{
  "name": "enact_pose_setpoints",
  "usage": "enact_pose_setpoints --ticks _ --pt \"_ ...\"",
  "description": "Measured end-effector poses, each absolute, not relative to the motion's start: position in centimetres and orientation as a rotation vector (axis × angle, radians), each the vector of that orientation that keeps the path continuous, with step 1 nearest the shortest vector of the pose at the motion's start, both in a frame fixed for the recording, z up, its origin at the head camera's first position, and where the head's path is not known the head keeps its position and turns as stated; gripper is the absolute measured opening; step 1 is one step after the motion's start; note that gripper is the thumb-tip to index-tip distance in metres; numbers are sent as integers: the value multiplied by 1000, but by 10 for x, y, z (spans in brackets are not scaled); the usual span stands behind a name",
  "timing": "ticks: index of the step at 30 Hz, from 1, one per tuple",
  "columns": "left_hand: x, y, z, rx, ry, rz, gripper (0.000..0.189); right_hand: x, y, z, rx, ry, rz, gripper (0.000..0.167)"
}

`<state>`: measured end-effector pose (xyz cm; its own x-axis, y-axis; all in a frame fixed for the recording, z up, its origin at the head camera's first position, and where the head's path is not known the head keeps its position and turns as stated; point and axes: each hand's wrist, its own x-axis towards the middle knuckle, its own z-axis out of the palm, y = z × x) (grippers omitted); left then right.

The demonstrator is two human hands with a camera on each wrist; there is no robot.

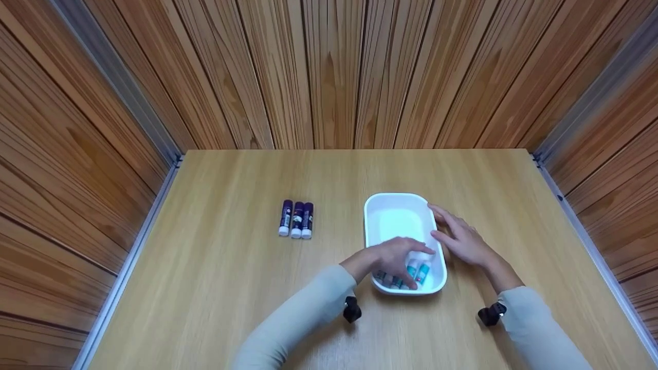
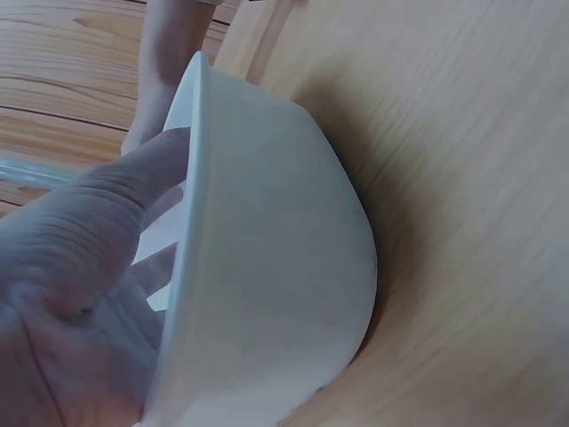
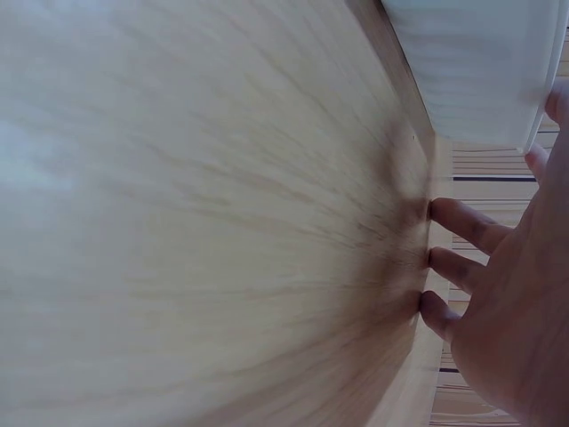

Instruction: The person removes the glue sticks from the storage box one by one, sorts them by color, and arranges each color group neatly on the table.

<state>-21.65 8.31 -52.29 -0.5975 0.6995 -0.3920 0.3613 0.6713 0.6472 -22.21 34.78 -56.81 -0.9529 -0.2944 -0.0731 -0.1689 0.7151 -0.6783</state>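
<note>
A white rectangular tub (image 1: 401,216) stands on the table, with several small teal-and-white tubes (image 1: 423,273) lying at its near end. My left hand (image 1: 396,257) reaches over the left rim into it, thumb and fingers spread above the tubes and partly covering them. In the left wrist view the fingertips are hidden behind the tub's wall (image 2: 267,240). Along the right side, my right hand (image 1: 465,241) has its thumb and index finger at the rim. Its other fingers (image 3: 458,218) extend below the rim beside the tub in the right wrist view.
Three dark purple glue sticks (image 1: 297,220) with white ends lie side by side on the table (image 1: 231,288), left of the tub. Wood-plank walls (image 1: 334,77) enclose the back and both sides, with metal posts (image 1: 128,97) at the corners.
</note>
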Motion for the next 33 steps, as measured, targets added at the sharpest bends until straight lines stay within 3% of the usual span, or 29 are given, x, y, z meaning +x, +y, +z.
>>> enact_pose_setpoints --ticks 15,33 --pt "-224 92 -525 738 2236 598 69 -225 349 -560 -371 2736 -1053 73" --pt "-210 97 -531 860 2351 449 71 -223 347 -568 -387 2741 -1080 71"
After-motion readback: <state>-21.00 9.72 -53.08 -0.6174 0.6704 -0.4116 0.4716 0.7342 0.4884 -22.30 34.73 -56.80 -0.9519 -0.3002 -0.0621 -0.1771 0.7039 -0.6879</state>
